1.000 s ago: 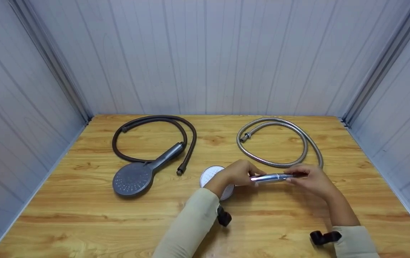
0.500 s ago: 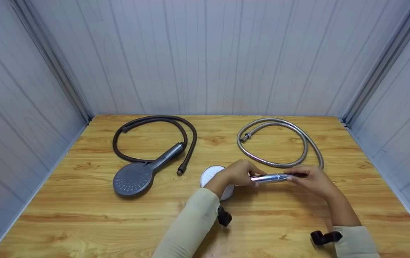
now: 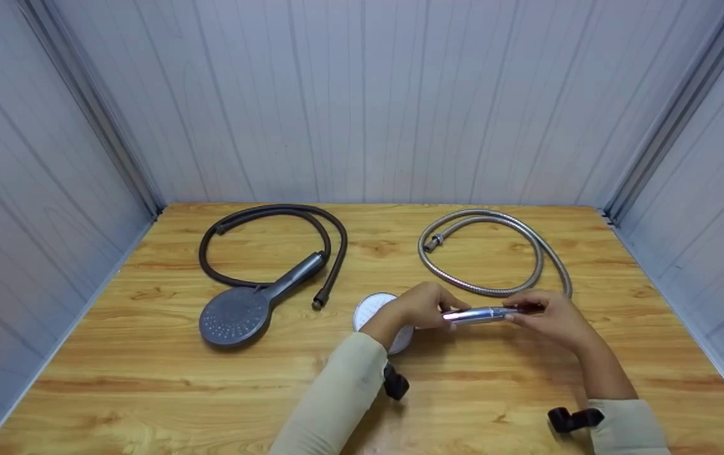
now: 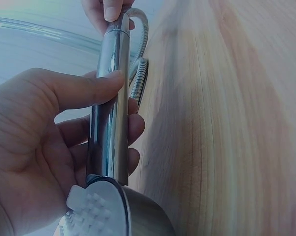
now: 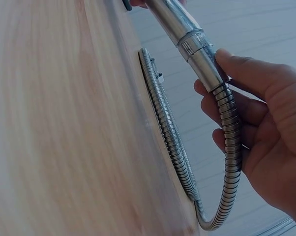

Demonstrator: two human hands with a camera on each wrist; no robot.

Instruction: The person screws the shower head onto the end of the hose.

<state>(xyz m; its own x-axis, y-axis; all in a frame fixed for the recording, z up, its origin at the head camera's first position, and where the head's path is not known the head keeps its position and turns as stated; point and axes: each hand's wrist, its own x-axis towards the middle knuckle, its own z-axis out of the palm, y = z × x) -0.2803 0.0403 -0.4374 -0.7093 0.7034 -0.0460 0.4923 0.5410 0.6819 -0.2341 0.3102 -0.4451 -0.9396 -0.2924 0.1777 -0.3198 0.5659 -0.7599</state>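
My left grip (image 3: 423, 305) curls round the handle (image 4: 111, 118) of a chrome shower head (image 4: 101, 209) over the tabletop (image 3: 147, 392); my right grip (image 3: 551, 317) holds the collar (image 5: 205, 69) of the silver hose (image 5: 231, 142) at the handle's end. The two look joined, but a ridged band (image 5: 192, 44) shows between them, so some tightening may remain.

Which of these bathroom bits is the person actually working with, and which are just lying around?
In the job:
chrome shower head, held by the left hand
silver metal hose, its end held at the handle by the right hand

Apparently just lying about:
dark gray shower head
dark hose
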